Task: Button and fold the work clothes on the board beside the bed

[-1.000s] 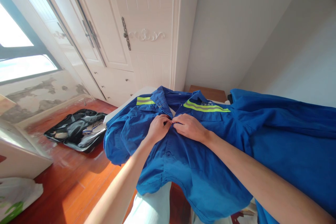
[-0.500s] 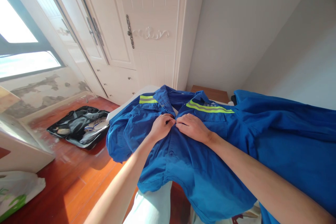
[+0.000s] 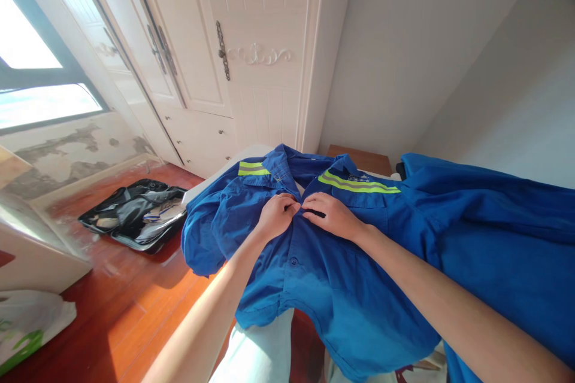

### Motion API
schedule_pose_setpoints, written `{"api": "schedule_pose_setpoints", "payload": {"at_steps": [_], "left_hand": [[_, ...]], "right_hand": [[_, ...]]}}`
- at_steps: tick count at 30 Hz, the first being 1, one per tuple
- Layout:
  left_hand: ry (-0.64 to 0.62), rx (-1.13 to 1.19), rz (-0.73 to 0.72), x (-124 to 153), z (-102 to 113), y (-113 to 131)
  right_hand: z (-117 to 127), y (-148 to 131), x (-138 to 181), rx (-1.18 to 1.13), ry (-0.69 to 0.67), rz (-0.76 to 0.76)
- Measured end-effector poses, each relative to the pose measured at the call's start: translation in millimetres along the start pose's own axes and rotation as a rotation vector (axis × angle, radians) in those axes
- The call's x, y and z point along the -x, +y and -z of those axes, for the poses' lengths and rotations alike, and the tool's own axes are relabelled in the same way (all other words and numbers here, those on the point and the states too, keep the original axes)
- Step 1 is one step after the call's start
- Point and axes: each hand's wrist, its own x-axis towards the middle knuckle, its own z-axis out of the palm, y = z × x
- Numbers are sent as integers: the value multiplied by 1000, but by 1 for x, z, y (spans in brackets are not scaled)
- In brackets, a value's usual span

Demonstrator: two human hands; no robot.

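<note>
- While the lower front of the blue shirt lies together, its neck is spread apart, so the front looks partly done up, with the part from the hands to the collar left undone.
- Below the hands, one button shows on the shirt's front; whether it is through its hole, I cannot tell.
- At the shirt's front edge, the left hand has thumb and fingertips pinched together, seemingly on the cloth.
- Just beside it, over the same edge, the right hand is loosely curled, thumb a little off the fingers; any grip is unclear.
- Right of the shirt spreads more blue cloth.
- Left of the shirt, an open suitcase lies on the floor.
- Beyond the shirt stands a white wardrobe.
</note>
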Motion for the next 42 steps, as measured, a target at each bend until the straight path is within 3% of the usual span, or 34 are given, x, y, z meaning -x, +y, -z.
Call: {"api": "schedule_pose_setpoints", "payload": {"at_steps": [11, 17, 24, 42], "left_hand": [[-4, -94, -22, 1, -2, 0], [27, 16, -45, 0, -4, -2], [133, 219, 8, 7, 2, 3], [63, 55, -53, 9, 2, 9]], "right_hand": [[-1, 0, -1, -16, -48, 21], [-3, 2, -2, -198, 20, -112], [0, 4, -4, -342, -2, -267], [-2, 5, -3, -353, 7, -286]]}}
